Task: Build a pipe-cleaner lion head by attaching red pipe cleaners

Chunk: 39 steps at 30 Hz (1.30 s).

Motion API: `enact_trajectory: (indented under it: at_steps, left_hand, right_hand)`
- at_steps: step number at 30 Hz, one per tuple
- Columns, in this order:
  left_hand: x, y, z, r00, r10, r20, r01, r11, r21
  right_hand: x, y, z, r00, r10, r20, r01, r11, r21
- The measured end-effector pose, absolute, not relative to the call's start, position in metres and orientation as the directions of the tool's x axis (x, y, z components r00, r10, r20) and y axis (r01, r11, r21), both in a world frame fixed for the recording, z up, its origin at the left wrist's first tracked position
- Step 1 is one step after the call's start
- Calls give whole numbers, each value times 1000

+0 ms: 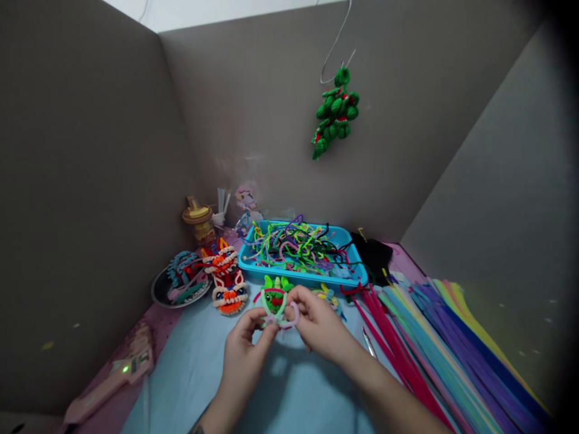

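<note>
Between my two hands, above the blue table cover, is a small shape of bent pipe cleaners [271,319] in pale green, lilac and pink. My left hand [248,340] pinches its lower left part between thumb and fingers. On the other side my right hand [312,316] has its fingers closed at the curled lilac end; the fingertips are partly hidden. Just behind the piece stands a green pipe-cleaner figure [277,283], partly covered by it. Orange and cream lion-like figures [230,295] stand to the left of my left hand.
A blue tray [298,278] of tangled pipe-cleaner scraps sits at the back. Long colored pipe cleaners [443,337] lie at right beside scissors or a metal tool [369,342]. A metal bowl [158,289] and pink glue gun [113,380] are left. Green ornament [337,111] hangs on the wall.
</note>
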<state>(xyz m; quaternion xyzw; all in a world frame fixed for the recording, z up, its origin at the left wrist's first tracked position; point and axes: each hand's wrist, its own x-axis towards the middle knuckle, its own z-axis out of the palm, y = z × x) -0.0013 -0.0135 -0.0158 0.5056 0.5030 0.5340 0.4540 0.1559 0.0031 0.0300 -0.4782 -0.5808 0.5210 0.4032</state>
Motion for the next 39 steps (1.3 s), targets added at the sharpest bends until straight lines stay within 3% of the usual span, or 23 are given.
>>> enact_trajectory:
  at_steps: [8,12,19,35,39]
  left_hand:
    - [1,-9,-7,-114,993,-30,-127,16,992]
    - [2,-7,-4,-117,990,-80,-186,57,981]
    - [1,-5,-5,-134,986,-95,-177,70,982]
    - [3,-5,-6,-191,977,-93,-190,56,980]
    - [3,-5,-8,-119,988,-102,-202,77,976]
  right_hand:
    - [152,-2,34,-345,938,20,83,52,-995]
    - [143,-3,24,-249,963,100,86,125,-988]
    - [138,-3,16,-163,969,186,342,232,-911]
    - [134,-6,19,-140,964,225,372,262,-891]
    - [132,-6,13,-108,951,290,384,309,-870]
